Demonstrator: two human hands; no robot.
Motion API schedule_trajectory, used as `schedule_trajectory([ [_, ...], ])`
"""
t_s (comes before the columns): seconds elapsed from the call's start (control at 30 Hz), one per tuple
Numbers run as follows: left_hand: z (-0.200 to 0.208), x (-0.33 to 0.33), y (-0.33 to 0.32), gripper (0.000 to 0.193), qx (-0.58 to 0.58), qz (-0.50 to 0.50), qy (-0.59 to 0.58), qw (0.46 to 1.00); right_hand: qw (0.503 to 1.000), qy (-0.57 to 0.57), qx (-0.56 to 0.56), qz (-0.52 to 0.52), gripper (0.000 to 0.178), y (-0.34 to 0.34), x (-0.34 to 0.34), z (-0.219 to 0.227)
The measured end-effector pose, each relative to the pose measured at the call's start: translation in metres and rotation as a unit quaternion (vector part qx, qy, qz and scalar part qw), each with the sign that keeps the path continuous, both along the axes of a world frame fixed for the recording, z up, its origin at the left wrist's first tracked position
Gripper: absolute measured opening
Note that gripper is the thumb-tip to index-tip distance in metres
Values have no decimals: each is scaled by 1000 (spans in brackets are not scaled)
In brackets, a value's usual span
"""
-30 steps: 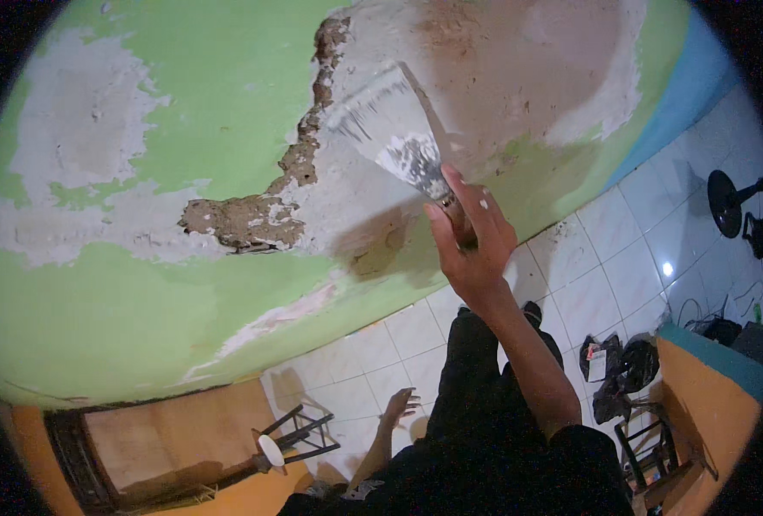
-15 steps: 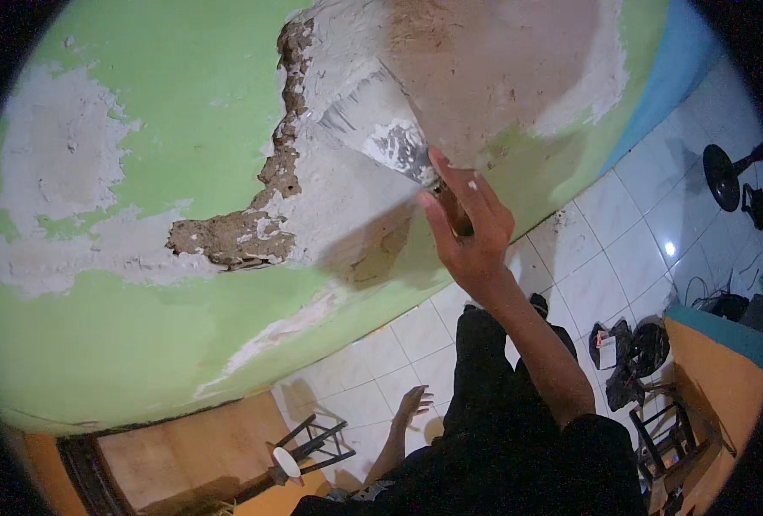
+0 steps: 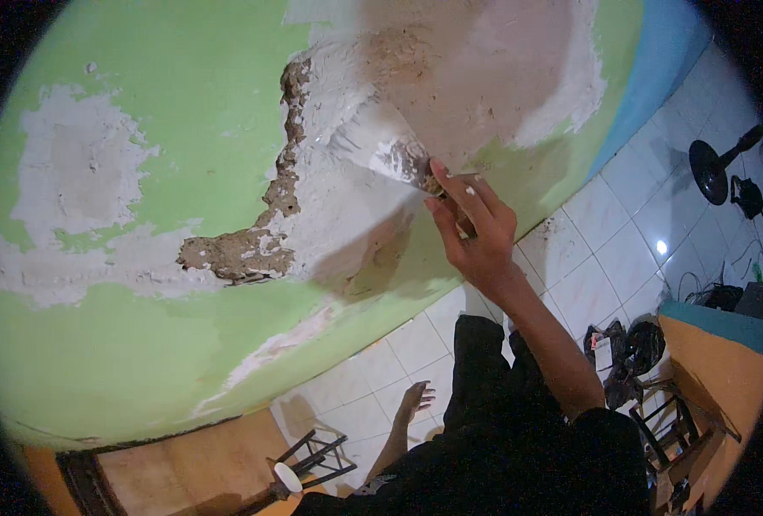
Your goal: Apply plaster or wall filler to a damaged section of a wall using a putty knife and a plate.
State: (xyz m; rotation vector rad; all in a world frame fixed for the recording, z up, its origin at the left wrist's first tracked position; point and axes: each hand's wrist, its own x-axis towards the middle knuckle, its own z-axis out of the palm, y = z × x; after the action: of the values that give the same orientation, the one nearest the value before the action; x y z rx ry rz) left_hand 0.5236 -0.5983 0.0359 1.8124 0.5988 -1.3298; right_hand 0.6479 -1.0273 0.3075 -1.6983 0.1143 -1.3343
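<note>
1. Plaster patch [image 3: 86,163] at ten o'clock on the green wall [image 3: 201,103].
2. Crumbled brown gap [image 3: 235,255] at nine o'clock.
3. White-seated stool [image 3: 288,476] near seven o'clock.
4. Scraper [image 3: 388,148] at twelve o'clock, blade against the wall.
5. Left hand [image 3: 415,399] near six o'clock, hanging empty, fingers loosely spread.
6. Right hand [image 3: 482,230] between two and three o'clock, gripping the scraper's handle.
7. Black bags [image 3: 645,346] at four o'clock on the tiled floor [image 3: 612,262].

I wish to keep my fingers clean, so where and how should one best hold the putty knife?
Grip the putty knife by its narrow handle, probably from the lower right: that end points toward the person, and the right hand holds it there. The wide blade is smeared white.
</note>
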Motion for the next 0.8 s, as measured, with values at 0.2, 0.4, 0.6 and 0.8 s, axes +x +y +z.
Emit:
schedule_trajectory([
  [0.2, -3, 7, -1, 44, -24, 11, -8, 1000, 998, 56, -2, -15, 47, 9, -19, -58],
  [0.4, -6, 5, 3, 48, -23, 7, 0, 1000, 1000, 9, -9, -24, 48, 7, -23, -10],
  [0.6, -8, 7, 1, 44, 0, 5, -2, 1000, 1000, 8, -2, -10, 43, -2, 5, -4],
  [0.8, -4, 12, -2, 40, -4, 9, -16, 1000, 998, 68, 5, -17, 42, 7, -27, -42],
])
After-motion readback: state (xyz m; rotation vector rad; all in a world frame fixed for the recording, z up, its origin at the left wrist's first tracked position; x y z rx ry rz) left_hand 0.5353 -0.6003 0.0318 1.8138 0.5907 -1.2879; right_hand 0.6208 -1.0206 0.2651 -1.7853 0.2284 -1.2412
